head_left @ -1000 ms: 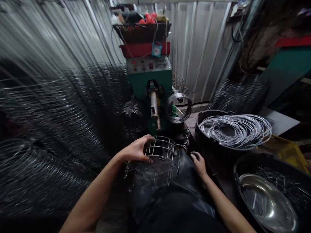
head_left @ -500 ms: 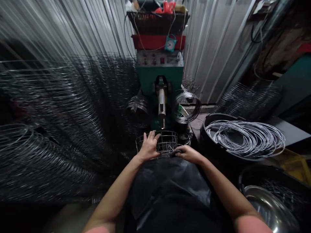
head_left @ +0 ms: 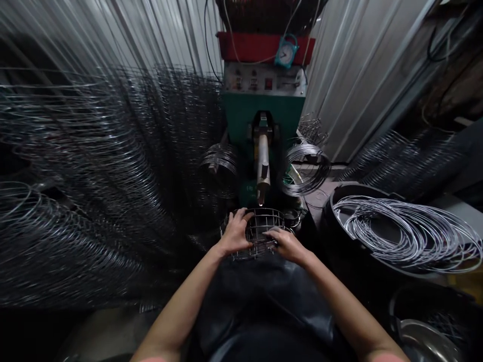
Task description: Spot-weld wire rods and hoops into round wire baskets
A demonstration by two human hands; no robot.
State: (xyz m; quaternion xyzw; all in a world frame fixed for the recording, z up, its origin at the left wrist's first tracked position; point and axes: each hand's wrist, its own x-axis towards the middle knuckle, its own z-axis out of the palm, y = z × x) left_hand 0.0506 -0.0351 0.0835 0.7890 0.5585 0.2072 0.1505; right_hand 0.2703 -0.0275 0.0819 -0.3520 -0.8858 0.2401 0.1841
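A round wire basket (head_left: 266,219) is in front of me, just below the electrode tip of a green spot welding machine (head_left: 241,113). My left hand (head_left: 237,232) grips the basket's left side, thumb inside and fingers over the rim. At the near right side my right hand (head_left: 287,243) is closed, its fingers reaching over the basket's wires. Whether it also pinches a small loose wire I cannot make out. The machine's metal arm (head_left: 263,161) points down toward the basket's far rim.
Tall stacks of wire rings and frames (head_left: 113,161) fill the left side. Wire hoops hang left (head_left: 219,163) and right (head_left: 307,168) of the machine arm. At right, a black tub (head_left: 339,201) holds large wire rings (head_left: 411,231); nearer lies a metal bowl (head_left: 430,342).
My view has tilted down and swung left. The right hand has moved from the basket's near right edge to over its wires, fingers further inward. The left hand keeps its grip.
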